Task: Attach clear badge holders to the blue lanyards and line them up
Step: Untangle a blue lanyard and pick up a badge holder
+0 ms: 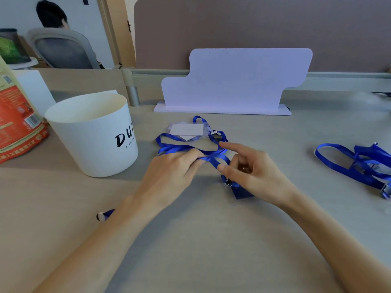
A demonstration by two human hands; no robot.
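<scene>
A tangle of blue lanyard straps (182,147) lies on the desk in front of me. A clear badge holder (186,130) with a white card lies at its far side. My left hand (172,174) pinches a strap near the middle of the tangle. My right hand (247,168) holds the same strap between thumb and fingers, index finger stretched out. A metal clip with a clear badge holder (240,192) lies partly hidden under my right hand. More blue lanyards (359,163) with metal clips lie in a heap at the right edge.
A white bucket (93,134) stands at the left, an orange printed bag (14,119) beside it. A white shaped board (234,81) stands behind the lanyards against a brown divider. A small blue-and-white object (104,215) lies by my left forearm. A person sits in a chair far left.
</scene>
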